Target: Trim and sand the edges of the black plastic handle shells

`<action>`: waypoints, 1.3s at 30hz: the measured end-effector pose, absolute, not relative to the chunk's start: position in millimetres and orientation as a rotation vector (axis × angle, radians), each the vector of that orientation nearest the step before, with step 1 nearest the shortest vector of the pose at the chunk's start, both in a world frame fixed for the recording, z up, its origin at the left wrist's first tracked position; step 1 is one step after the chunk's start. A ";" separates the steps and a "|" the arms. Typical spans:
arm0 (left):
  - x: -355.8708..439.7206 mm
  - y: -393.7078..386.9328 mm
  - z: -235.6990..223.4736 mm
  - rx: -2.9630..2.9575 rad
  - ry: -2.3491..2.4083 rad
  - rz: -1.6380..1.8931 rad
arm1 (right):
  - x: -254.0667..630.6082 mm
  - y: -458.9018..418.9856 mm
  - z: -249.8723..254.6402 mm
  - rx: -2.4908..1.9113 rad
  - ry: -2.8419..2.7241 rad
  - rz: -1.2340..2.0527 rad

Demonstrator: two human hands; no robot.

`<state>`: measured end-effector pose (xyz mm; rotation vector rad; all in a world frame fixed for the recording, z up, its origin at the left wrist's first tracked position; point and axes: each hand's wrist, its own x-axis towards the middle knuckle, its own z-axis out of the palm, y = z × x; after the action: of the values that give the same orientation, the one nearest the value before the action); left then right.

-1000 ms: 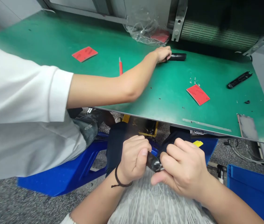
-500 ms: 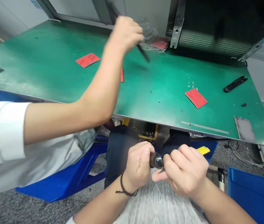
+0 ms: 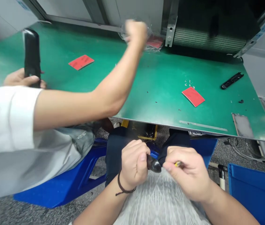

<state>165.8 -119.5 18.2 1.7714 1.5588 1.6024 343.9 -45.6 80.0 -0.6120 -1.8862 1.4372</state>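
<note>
My left hand [image 3: 133,165] is shut on a glossy black moulded part [image 3: 154,164], and a dark cord bracelet circles that wrist. My right hand [image 3: 187,174] grips a small yellow-handled tool [image 3: 177,164], mostly hidden by the fingers, with its fingertips close beside the black part. Both hands are above my lap, below the table's front edge. Across the view, a co-worker's arm reaches over the green mat, one hand [image 3: 135,32] blurred near a plastic bag. The co-worker's other hand [image 3: 22,78] holds a long black part [image 3: 32,53] upright at the left.
The green-topped workbench [image 3: 160,93] carries red cards [image 3: 80,62] [image 3: 193,96], a black strip [image 3: 232,80] and small black bits. A plastic bag [image 3: 154,42] holds something red at the back. A blue crate [image 3: 251,193] stands on the right and a blue stool [image 3: 59,184] on the left.
The co-worker's arm has swung left, and a long black part is now held upright at the left. My right hand has shifted slightly away from the black part, and the yellow handle now shows between its fingers.
</note>
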 end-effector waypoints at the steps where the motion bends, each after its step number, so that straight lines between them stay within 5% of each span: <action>1: 164.6 -119.5 18.7 1.786 1.559 1.611 | 346.1 -44.4 79.6 -0.659 -1.817 1.427; 6: 159.8 -119.6 20.8 1.815 1.545 1.640 | 358.1 -37.0 79.3 -0.859 -1.819 1.466; 12: 156.7 -117.9 24.6 1.870 1.462 1.620 | 351.7 -36.7 88.1 -0.541 -2.290 1.439; 28: 156.2 -116.2 26.3 1.883 1.418 1.585 | 344.0 -38.5 92.8 -0.458 -2.570 0.890; 39: 165.6 -114.8 16.0 1.174 1.276 1.330 | 362.1 -29.2 70.6 -0.612 -2.406 0.772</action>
<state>165.6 -114.8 16.0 1.1738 1.2762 1.3304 362.1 -29.2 70.6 -0.6124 -2.4059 0.7720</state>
